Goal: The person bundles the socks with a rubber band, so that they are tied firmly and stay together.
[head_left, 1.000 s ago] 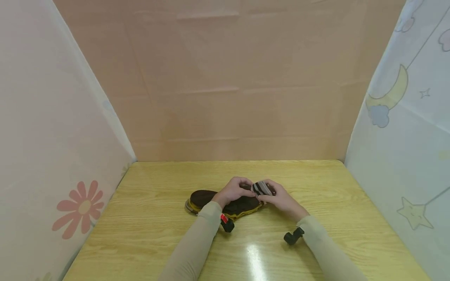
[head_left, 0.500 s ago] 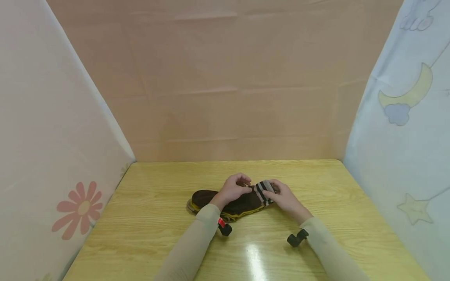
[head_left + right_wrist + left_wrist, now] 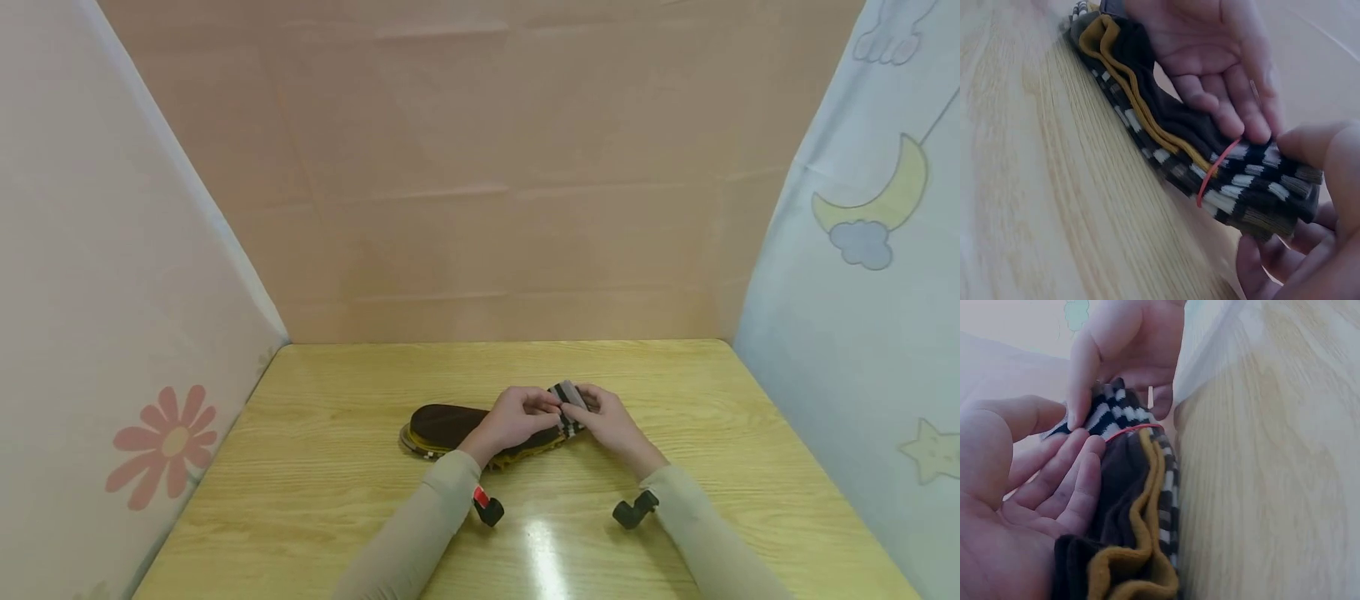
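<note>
A bundle of socks (image 3: 442, 425) lies on the table, dark brown on top with mustard and patterned layers beneath. A thin red rubber band (image 3: 1213, 170) wraps it just below the striped cuffs (image 3: 1124, 412). My right hand (image 3: 611, 421) grips the cuff end, thumb on top and fingers underneath, as the right wrist view shows. My left hand (image 3: 517, 417) is over the bundle, its loosely bent fingertips touching the socks beside the band. Whether the left thumb presses anything is unclear.
The wooden table (image 3: 337, 517) carries the bundle near its middle. A plain tan backdrop (image 3: 495, 208) rises behind it. Printed cloth walls stand at the left (image 3: 90, 292) and right (image 3: 840, 333). Small black wrist cameras hang below both cuffs of my sleeves.
My left hand first lifted back from the striped cuffs, then came right again to beside the band. My right hand shifted slightly right and kept its grip on the cuffs.
</note>
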`<state>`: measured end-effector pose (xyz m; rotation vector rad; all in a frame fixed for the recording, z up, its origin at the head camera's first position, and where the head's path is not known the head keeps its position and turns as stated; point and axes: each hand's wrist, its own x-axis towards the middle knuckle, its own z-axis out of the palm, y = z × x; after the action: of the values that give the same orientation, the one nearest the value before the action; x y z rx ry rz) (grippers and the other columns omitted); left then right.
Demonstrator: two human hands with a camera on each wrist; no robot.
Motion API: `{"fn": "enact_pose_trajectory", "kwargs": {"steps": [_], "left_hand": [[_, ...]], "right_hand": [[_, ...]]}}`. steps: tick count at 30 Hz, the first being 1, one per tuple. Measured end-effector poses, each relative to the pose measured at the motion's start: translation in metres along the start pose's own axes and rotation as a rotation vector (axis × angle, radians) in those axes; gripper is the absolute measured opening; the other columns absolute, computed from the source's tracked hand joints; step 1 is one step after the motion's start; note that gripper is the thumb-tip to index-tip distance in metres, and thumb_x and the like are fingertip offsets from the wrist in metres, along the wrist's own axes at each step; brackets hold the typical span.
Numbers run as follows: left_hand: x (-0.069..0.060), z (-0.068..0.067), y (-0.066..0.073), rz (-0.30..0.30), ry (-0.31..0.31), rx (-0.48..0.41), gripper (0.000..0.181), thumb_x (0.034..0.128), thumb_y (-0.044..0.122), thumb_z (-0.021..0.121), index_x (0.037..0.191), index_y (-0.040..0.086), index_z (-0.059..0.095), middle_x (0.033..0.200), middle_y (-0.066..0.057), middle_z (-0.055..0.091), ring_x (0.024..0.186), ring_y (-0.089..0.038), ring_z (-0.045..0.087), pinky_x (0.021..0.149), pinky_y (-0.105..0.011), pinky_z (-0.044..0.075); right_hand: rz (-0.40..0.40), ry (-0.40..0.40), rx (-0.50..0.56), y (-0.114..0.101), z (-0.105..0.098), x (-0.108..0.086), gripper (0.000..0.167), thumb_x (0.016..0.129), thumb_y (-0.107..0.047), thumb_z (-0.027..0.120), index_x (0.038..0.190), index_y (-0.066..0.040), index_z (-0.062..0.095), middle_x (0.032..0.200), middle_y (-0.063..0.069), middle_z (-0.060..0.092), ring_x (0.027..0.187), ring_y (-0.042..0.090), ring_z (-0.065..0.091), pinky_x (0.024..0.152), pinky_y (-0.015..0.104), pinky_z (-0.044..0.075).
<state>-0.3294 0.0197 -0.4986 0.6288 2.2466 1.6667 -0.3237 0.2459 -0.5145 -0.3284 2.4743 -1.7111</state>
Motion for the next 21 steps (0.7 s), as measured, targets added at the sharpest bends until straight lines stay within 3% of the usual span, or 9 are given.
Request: {"fn": "enact_pose_trajectory", "kwargs": {"steps": [8, 13, 21], "left_hand": [[-0.002, 0.000, -0.004, -0.073, 0.019, -0.119, 0.038, 0.1012, 0.026, 0.074, 0.135, 0.011, 0.070, 0.115, 0.003, 0.075, 0.107, -0.014, 0.071, 0.094, -0.038, 0.058], [-0.003, -0.003, -0.008, -0.062, -0.015, -0.274, 0.038, 0.1023, 0.025, 0.072, 0.135, 0.007, 0.068, 0.122, -0.006, 0.072, 0.110, -0.021, 0.071, 0.098, -0.039, 0.057], [-0.007, -0.010, -0.011, -0.080, -0.030, -0.391, 0.036, 0.1037, 0.027, 0.070, 0.131, 0.004, 0.067, 0.126, -0.010, 0.070, 0.115, -0.024, 0.071, 0.100, -0.039, 0.057]], "right_hand": [[-0.002, 0.055, 0.000, -0.004, 0.000, -0.003, 0.050, 0.102, -0.026, 0.073, 0.139, 0.006, 0.059, 0.129, 0.024, 0.067, 0.108, 0.031, 0.071, 0.083, 0.030, 0.059], [-0.024, 0.044, 0.006, -0.009, 0.001, -0.006, 0.049, 0.100, -0.028, 0.076, 0.138, 0.000, 0.063, 0.130, 0.021, 0.065, 0.105, 0.027, 0.070, 0.082, 0.031, 0.059], [-0.117, 0.030, -0.042, -0.024, 0.007, -0.013, 0.045, 0.100, -0.022, 0.075, 0.140, -0.002, 0.066, 0.132, 0.021, 0.065, 0.105, 0.032, 0.068, 0.077, 0.033, 0.059]]}}
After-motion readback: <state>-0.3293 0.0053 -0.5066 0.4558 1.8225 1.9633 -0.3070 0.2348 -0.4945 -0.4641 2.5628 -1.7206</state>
